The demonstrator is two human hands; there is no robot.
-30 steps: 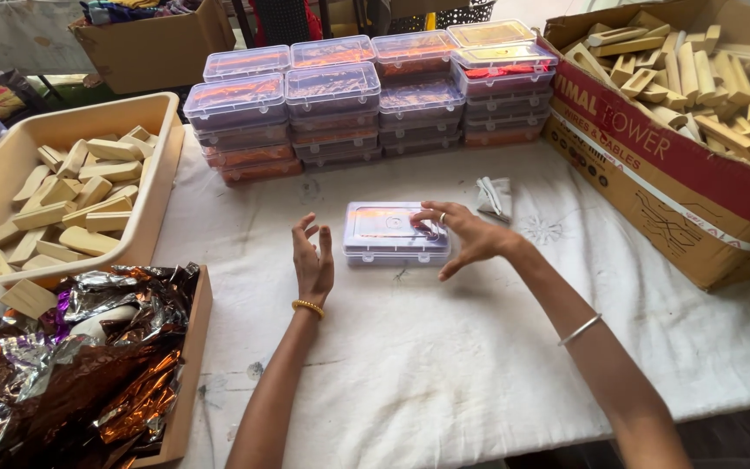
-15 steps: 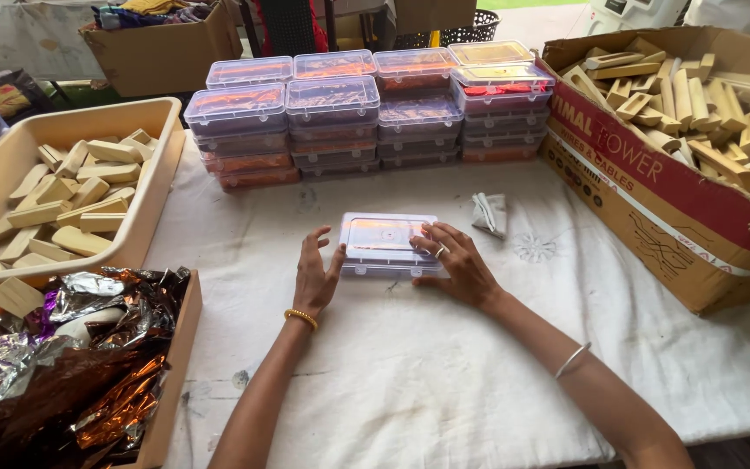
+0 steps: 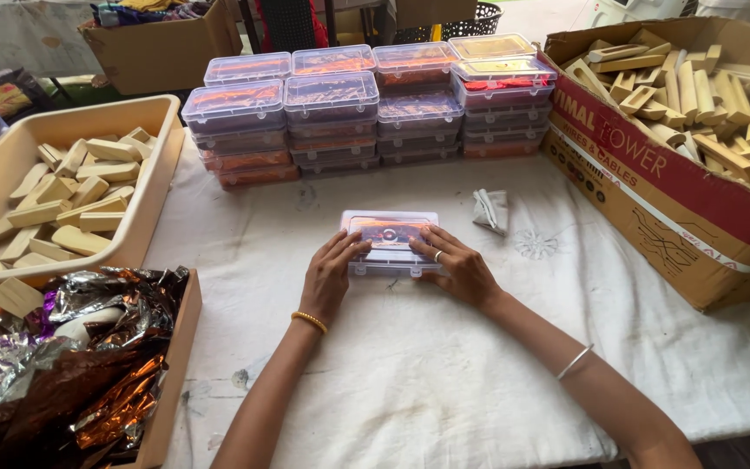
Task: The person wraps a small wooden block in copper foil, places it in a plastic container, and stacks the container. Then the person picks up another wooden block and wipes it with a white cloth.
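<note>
In the head view, a small clear plastic box point(image 3: 390, 242) with orange contents was seen lying near the middle of the white-clothed table point(image 3: 444, 382), and it was pressed on from both sides: the left hand point(image 3: 330, 276) was laid with fingers stretched flat over its left end, and the right hand point(image 3: 460, 268) with fingers spread on the lid's right part, neither being curled around it. Behind it, toward the table's far edge, stacks of similar filled boxes point(image 3: 366, 108) were ranged, a folded grey cloth point(image 3: 490, 209) lay just right of the box, a beige tray of wooden blocks point(image 3: 54, 204) stood at the left edge, a carton of foil wrappers point(image 3: 71, 365) occupied the near left corner, and a cardboard box of wooden blocks point(image 3: 696, 139) stood at the right edge.
</note>
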